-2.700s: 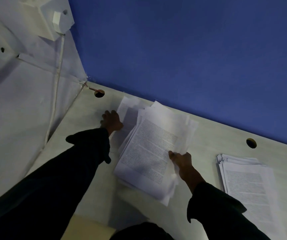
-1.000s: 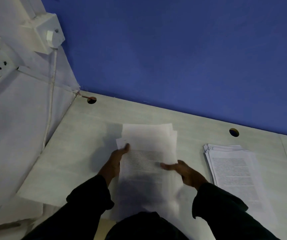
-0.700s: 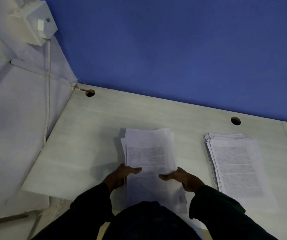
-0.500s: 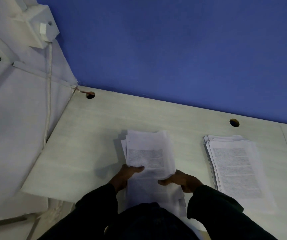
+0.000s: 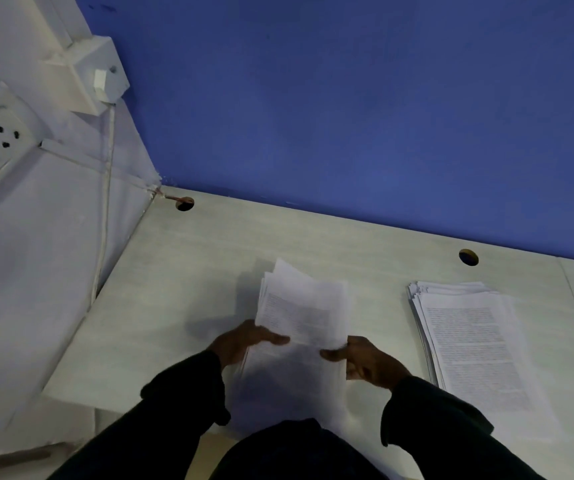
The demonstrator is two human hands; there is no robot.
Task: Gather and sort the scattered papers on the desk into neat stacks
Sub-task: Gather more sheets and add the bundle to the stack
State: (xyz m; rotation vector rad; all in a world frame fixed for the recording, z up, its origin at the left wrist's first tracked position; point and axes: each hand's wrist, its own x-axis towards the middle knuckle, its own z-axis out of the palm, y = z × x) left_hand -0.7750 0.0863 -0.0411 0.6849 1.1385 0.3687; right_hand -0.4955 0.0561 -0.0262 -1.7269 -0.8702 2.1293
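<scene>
Two hands are gripping one loose bundle of printed papers [image 5: 301,317] near the front edge of a pale desk [image 5: 174,289], seen from a head camera looking down. The left hand [image 5: 244,342] is pinching the bundle's left edge, thumb lying across the top sheet; the right hand [image 5: 365,362] is clasping the right edge the same way, dark sleeves covering both wrists. The far end of the bundle is lifting off the desk and fanning unevenly, its sheet corners not lining up. Well apart to the right, a second stack of printed pages [image 5: 475,344] is lying flat, its edges roughly squared. A blue wall is rising behind the desk, with a white wall socket [image 5: 1,133] to the left. The sheets are looking light, thin and floppy, likely to slide against one another and crease if squeezed. Holding both long edges, with thumbs on top and fingers beneath, is probably giving the best control for tapping the bundle square.
</scene>
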